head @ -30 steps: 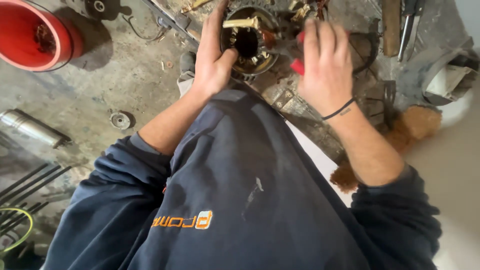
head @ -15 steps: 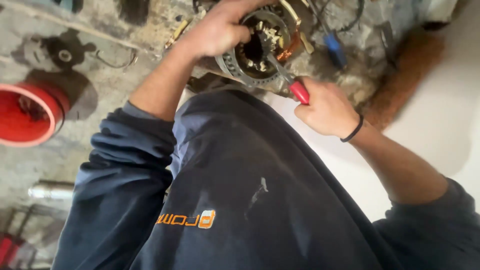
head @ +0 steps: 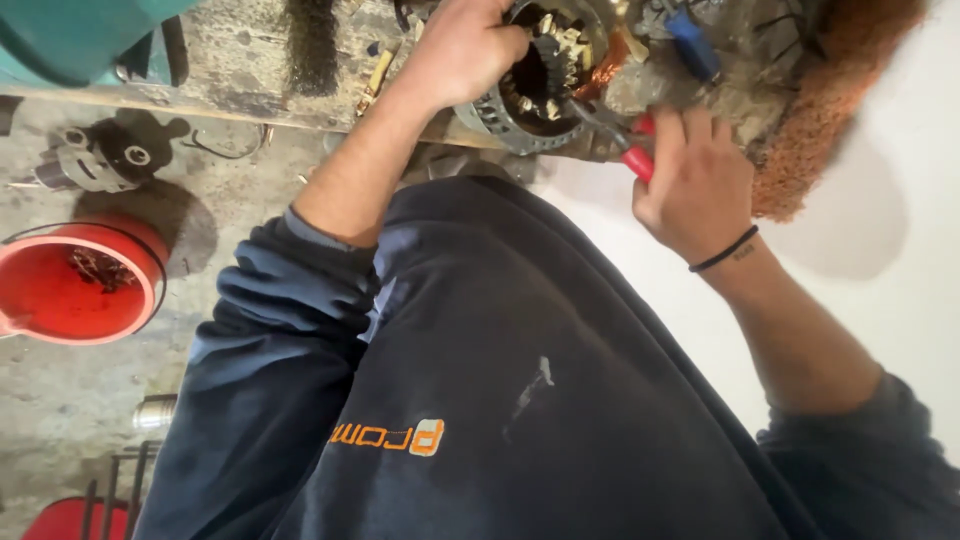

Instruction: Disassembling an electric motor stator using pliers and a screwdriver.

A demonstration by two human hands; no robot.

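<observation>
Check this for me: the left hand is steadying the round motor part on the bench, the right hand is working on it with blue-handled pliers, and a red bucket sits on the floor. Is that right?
Not quite. The head view shows the pliers in the right hand have red handles, not blue. The rest holds: the left hand steadies the round motor part on the bench, and a red bucket sits on the floor.

We see a round metal stator [head: 545,85] with copper windings at the far edge, red-handled pliers [head: 625,145] reaching inside.
</observation>
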